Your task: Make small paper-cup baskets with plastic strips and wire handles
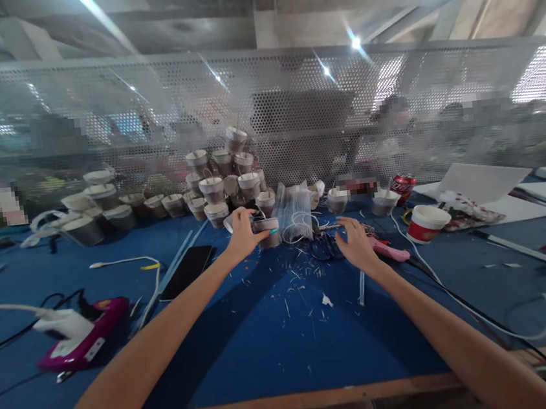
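Near table (322, 396) edge: power strip (85, 344) toward the left corner. Mid-table: pale clippings (327, 300), suggesting some cutting done. Beyond these, left hand (243, 235) was closed, fingers and thumb pinching a grey pot (270, 238); whether that pot was finished could not be told. Right hand (355, 245) was part-open, fingers parted and slightly curled, beside blue-handled scissors (324, 247); no grip made out. Clear strands (295, 210) lay between the hands, slightly farther off, apparently unused stock. Toward far edge: stacked pots (213, 190), some with thin loops, judged further along; loops not discernible on others.
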`<state>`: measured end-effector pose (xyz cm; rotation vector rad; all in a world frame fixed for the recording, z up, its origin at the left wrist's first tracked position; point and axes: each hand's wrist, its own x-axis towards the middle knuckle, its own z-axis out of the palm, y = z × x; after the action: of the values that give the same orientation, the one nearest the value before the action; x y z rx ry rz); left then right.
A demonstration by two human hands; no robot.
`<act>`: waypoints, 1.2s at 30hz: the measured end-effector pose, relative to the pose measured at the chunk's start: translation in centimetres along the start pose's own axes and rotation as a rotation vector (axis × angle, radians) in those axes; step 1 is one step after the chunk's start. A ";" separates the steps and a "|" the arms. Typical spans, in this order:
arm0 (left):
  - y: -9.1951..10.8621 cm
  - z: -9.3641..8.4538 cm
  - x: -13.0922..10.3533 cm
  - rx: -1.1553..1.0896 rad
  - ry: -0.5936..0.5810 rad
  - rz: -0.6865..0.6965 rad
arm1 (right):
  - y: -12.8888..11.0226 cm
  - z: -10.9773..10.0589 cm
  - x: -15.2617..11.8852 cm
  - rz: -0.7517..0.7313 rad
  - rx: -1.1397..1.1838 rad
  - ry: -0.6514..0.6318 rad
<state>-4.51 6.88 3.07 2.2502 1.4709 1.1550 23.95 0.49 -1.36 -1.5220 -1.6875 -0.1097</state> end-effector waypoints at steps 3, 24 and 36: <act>-1.2 1.2 0.1 -0.198 0.002 -0.241 | -0.1 0.3 -0.3 -0.055 -0.049 0.003; -0.9 -1.9 1.4 -0.272 0.641 -0.019 | -1.5 1.0 -1.8 -0.126 -0.092 -0.131; -0.3 -4.2 2.9 -0.464 0.252 -0.266 | -1.7 1.3 -2.0 -0.145 -0.123 -0.129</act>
<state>-7.13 8.53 7.19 1.5991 1.3550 1.5394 21.66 -0.73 -2.71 -1.5227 -1.9245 -0.1985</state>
